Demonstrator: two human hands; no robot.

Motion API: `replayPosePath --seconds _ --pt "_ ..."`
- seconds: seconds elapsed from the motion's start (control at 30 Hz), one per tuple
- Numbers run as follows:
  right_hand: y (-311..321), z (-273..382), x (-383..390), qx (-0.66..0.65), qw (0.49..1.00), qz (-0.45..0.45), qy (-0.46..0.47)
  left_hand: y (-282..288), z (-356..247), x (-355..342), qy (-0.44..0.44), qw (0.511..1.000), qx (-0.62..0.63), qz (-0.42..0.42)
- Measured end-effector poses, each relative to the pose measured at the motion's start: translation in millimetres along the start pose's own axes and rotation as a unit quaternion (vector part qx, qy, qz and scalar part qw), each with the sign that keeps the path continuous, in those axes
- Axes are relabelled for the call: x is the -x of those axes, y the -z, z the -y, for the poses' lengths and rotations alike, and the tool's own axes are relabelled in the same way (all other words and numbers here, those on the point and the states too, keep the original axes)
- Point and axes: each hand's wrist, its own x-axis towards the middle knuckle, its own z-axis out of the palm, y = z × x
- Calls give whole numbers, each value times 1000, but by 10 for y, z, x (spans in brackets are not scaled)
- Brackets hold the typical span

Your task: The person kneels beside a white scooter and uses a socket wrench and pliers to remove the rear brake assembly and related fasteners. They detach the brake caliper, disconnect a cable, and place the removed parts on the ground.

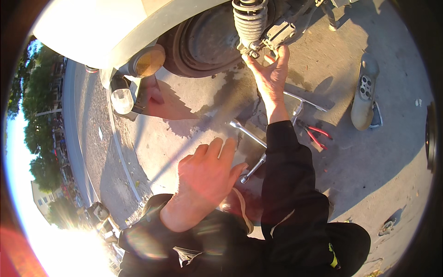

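Note:
A dusty shock absorber with a coil spring (250,21) hangs at the top middle, beside a wheel (207,39). My right hand (269,76) reaches up to its lower end, thumb and fingers closed around the lower mount, next to a grimy metal block (279,34). An orange-red bit shows between the fingers; I cannot tell what it is. My left hand (205,180) hovers palm down in front of me, fingers stretched, holding nothing. Below and between the hands lies a chrome cross-shaped wrench (249,134), partly hidden by my right sleeve. Red-handled pliers (316,135) rest right of it.
A pale vehicle body panel (106,30) overhangs at the upper left, with an amber lamp (150,61), a clear lamp (122,99) and a reddish flap (168,99). A long beige-grey part with dark holes (364,94) lies on the concrete at right. A road runs along the left.

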Motion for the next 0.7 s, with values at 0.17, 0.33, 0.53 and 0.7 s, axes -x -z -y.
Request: replayPosePath --seconds 0.17,0.33,0.53,0.7 --pt "-33 34 56 -88 992 -15 -92 -84 97 -115 -3 1000 11 -23" --pt "-2 123 32 5 996 43 -73 -342 301 -477 2 992 76 -98" --pt "115 188 -91 -22 993 79 -80 -614 398 -1382 117 806 570 -107" --pt "307 315 -185 -68 972 138 -175 -655 72 -1670 174 623 753 -125"
